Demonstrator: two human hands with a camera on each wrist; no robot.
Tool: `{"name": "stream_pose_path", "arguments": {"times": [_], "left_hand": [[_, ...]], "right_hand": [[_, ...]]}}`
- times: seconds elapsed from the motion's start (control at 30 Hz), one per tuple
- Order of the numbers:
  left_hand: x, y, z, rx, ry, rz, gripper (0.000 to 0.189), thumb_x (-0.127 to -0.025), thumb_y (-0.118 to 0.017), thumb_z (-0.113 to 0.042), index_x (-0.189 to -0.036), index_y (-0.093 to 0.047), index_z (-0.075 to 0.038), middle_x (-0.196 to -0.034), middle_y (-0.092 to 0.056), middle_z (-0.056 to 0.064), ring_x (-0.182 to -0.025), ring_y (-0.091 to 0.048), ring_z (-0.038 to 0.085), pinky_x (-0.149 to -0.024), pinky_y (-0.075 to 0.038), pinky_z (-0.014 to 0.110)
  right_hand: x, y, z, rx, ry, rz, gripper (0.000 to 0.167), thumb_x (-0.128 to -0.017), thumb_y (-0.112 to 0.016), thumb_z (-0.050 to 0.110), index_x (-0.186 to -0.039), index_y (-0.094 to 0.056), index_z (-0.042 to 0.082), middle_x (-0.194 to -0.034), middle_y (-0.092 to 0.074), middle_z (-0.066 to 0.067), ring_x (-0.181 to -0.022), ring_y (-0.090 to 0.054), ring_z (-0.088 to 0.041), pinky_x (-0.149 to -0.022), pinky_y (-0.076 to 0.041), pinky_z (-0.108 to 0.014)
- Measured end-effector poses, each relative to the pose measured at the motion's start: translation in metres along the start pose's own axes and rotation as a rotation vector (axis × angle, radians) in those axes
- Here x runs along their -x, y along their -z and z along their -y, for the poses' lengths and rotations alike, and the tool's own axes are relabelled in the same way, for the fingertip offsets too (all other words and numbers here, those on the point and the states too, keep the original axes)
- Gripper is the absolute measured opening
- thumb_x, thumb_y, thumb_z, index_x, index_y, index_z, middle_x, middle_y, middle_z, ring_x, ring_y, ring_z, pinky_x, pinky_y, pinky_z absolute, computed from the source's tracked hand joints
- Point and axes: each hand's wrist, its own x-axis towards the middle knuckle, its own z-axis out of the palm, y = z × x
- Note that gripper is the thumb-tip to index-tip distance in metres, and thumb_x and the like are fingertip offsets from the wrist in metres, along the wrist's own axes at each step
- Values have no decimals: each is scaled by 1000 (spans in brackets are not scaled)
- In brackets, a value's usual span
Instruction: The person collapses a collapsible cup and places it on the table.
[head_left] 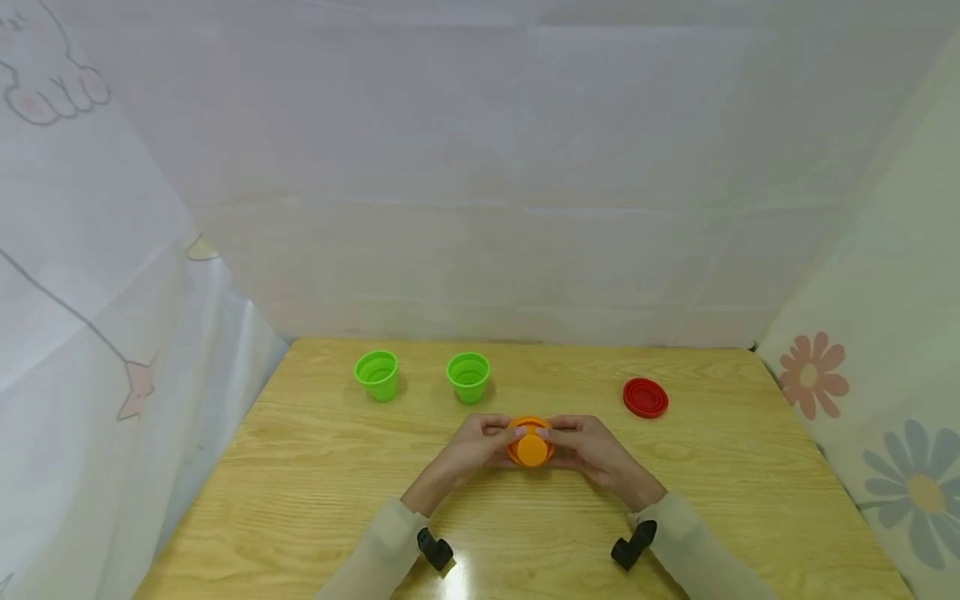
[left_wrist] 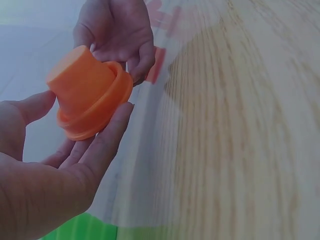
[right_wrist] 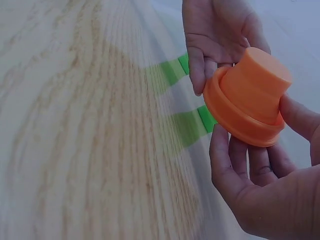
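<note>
Between both hands is an orange collapsible cup (head_left: 532,450), partly folded, its narrow base facing the person and its wide rim turned away. My left hand (head_left: 477,444) grips its left side, thumb near the base and fingers under the rim (left_wrist: 95,120). From the other side my right hand (head_left: 592,450) holds it the same way, with thumb on the side wall and fingers along the rim in the right wrist view. The cup is held up off the table. Farther back stand two green collapsible cups (head_left: 377,375) (head_left: 468,377), both upright and extended.
A red collapsible cup (head_left: 645,398), folded flat, lies on the wooden table (head_left: 300,517) at the back right. White sheeting (head_left: 480,167) hangs behind the table, and printed cloth (head_left: 885,375) borders the right side. Black wrist cameras (head_left: 435,550) sit on both sleeves.
</note>
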Motion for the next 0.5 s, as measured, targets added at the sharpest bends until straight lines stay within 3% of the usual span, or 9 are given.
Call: {"name": "stream_pose_path", "arguments": {"times": [0.23,0.5], "left_hand": [[-3,1,4,-17,8,-31,38,-102,-71,-19,-125,-65,10,-104,-77,11,-83,-76,14,-89,-68,47],[-2,0,3,-30,-9,-40,37,-102,-71,-17,-124,-66,12,-105,-78,16,-82,-76,16,-85,-69,47]], "right_hand": [[1,-4,1,70,6,-42,53,-100,-75,22,-139,-59,-10,-126,-72,-14,-99,-75,-18,-92,-68,-39],[1,-6,3,113,34,-31,54,-100,-74,22,-140,-58,-11,-126,-73,-15,-99,-76,-17,-89,-68,-38]]}}
